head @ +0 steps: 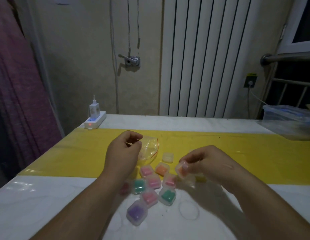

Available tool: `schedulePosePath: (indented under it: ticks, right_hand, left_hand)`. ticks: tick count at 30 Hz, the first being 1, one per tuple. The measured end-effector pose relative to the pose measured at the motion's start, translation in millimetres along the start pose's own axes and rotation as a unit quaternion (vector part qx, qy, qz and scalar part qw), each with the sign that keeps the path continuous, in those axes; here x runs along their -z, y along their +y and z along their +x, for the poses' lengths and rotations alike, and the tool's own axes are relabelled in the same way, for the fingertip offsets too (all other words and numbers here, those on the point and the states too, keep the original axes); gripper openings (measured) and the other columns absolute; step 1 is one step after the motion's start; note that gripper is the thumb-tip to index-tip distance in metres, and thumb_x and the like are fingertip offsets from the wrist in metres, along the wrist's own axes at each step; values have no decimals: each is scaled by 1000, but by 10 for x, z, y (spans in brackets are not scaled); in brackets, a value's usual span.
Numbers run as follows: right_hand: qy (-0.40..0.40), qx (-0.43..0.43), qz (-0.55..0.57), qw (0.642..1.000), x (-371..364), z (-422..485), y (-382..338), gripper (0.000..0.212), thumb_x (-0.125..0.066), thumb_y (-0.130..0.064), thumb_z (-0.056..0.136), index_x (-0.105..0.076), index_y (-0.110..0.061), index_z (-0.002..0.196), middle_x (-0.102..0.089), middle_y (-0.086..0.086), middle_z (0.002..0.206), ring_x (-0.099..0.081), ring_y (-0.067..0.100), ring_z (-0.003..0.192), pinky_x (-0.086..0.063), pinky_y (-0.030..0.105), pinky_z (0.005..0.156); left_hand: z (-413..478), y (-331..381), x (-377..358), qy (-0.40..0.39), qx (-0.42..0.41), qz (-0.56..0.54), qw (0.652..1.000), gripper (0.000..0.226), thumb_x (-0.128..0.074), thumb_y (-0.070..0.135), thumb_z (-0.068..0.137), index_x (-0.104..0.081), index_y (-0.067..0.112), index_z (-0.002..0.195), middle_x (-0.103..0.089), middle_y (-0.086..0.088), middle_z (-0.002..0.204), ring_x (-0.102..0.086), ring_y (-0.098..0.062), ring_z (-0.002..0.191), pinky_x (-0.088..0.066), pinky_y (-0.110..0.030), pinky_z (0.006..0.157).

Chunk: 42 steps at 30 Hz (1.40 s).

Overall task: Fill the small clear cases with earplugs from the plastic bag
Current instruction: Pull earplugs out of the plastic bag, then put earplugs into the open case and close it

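Dim light. Beyond the left hand, the glossy white surface with its yellow band meets a cream plaster wall, with a white power strip at the far edge and a purple hanging cloth farther left. Beyond the right hand stands a tall white ribbed radiator beside a white-framed window.

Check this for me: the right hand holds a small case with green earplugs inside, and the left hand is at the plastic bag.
One error: the case in the right hand shows orange inside, not green, as the head view shows. The left hand is at the plastic bag.
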State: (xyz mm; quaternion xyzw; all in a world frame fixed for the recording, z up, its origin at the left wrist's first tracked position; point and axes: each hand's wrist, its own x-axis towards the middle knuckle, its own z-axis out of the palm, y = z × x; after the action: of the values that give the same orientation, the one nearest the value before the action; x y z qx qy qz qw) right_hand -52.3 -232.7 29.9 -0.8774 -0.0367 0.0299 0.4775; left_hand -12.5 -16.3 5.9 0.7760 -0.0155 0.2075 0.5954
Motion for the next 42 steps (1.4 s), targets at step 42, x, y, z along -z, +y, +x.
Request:
schedulePosePath:
  ticks: [42]
  right_hand:
    - [53, 31, -218, 974, -997, 1255, -382, 9, -67, -11, 74, -75, -15, 76, -74, 1, 85, -68, 19, 82, -59, 32, 75]
  left_hand:
    - [473, -685, 181, 15, 87, 344, 935, 39, -37, 31, 101, -44, 35, 139, -65, 3, 123, -57, -24, 114, -35, -39, 97]
